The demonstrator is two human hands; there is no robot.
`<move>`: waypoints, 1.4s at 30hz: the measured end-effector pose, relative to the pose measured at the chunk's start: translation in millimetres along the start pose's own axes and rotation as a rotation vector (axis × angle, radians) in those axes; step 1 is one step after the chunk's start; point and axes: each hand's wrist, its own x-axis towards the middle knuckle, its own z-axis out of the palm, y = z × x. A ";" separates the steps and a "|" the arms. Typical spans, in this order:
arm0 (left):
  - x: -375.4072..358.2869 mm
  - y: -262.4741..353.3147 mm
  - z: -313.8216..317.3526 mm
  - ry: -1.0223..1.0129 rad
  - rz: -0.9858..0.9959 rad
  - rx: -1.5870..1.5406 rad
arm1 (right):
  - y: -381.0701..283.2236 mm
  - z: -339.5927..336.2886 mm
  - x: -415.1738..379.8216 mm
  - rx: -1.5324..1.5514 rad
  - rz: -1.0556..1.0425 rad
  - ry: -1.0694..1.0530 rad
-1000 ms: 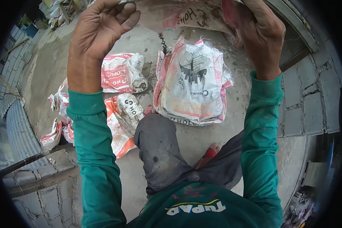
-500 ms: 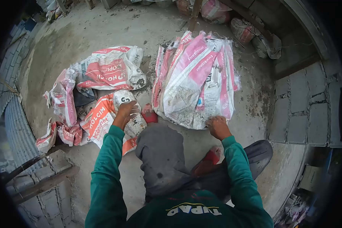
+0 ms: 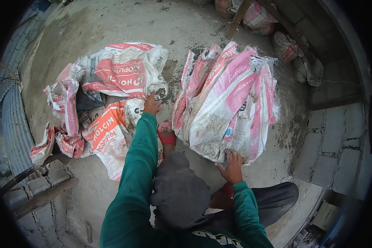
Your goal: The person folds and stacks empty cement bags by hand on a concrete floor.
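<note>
My left hand (image 3: 153,105) reaches forward, its fingers outstretched right at the dirty lower corner of a red-and-white cement sack (image 3: 126,73). Below that wrist, partly under my sleeve, an orange-and-white cement sack (image 3: 107,134) lies flat. My right hand (image 3: 232,166) rests at the near edge of a pile of pink-and-white cement sacks (image 3: 231,99), with its thumb spread from the other fingers. Those sacks are stacked flat, with frayed ends facing away from me.
Crumpled sacks (image 3: 66,99) lie to the left on the concrete floor (image 3: 124,29). Filled sacks (image 3: 258,18) stand by wooden posts at the back right. A block wall (image 3: 328,140) borders the right side, and corrugated metal sheeting (image 3: 18,124) the left.
My left hand has moved forward from the orange-and-white sack to the red-and-white sack's corner. My right hand stays at the pile's near edge, its fingers now more spread. The view has shifted.
</note>
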 end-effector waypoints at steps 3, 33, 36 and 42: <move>57.4 -4.3 -21.4 -0.062 -0.013 -0.062 | 0.7 1.7 1.9 0.015 0.005 -0.001; -524.8 129.8 161.0 -1.149 1.352 1.046 | -149.7 -187.8 54.8 2.021 0.239 0.713; -439.2 89.7 129.5 -0.963 1.253 1.202 | -64.0 -126.4 16.1 1.977 0.513 0.659; -305.2 -8.8 46.9 -0.487 1.181 1.703 | 26.4 -96.8 -59.9 1.116 0.976 -0.086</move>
